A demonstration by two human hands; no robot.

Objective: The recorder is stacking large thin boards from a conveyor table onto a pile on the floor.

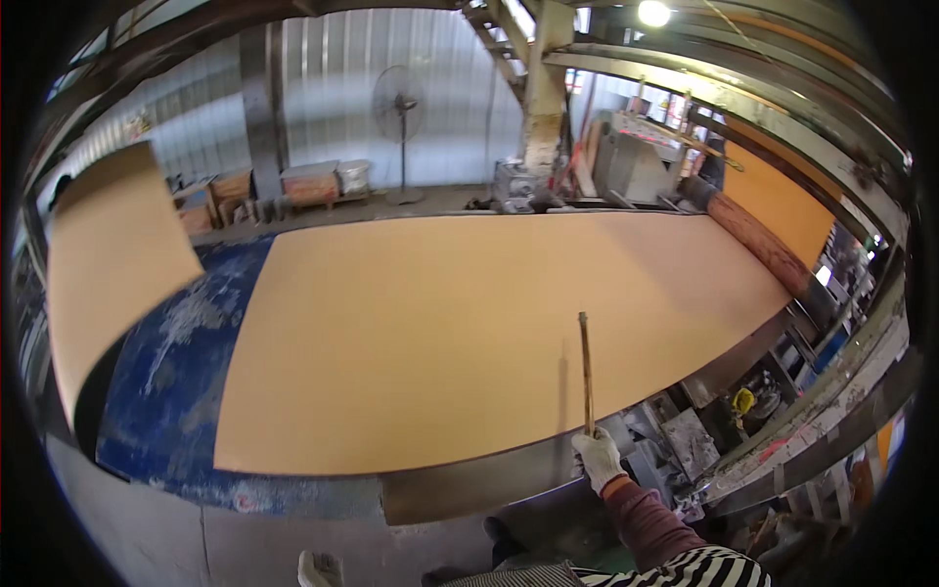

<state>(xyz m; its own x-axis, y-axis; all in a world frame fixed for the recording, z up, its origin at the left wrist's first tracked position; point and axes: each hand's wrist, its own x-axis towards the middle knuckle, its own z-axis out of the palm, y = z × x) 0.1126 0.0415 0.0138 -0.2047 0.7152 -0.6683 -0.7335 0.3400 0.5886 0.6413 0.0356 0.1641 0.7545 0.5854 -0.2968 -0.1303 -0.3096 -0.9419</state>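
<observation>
My right hand (598,458), in a white glove, grips the lower end of a thin brown stick (586,372). The stick stands almost upright over the near edge of a large tan veneer sheet (469,333). That sheet lies flat on a blue, paint-scuffed table (176,382). My left hand (319,569), also gloved, shows only at the bottom edge, low and away from the sheet; its fingers are cut off by the frame. A second tan sheet (112,254) curls upward at the far left.
A standing fan (399,117) and wooden crates (309,183) stand by the corrugated back wall. A roller machine (758,240) with an orange panel runs along the right. Metal framing and cluttered shelves (782,430) sit at lower right. A concrete floor (147,528) lies below the table.
</observation>
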